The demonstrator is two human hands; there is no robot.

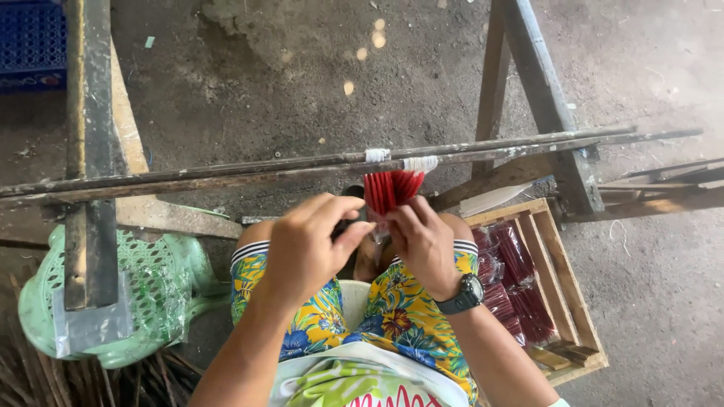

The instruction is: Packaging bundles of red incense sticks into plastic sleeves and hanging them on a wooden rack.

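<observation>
While both hands [362, 241] pinch them, thin red sticks [392, 188] fan out — stiff, straight.

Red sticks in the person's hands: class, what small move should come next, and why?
Probably squeeze the fanned tips together. The red sticks spread out above both hands, left hand and right hand gripping their lower ends, while the packs in the wooden crate lie tight and wrapped.

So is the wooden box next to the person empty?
No, the wooden box beside the person's right knee holds several clear packets of dark red sticks lying side by side.
</observation>
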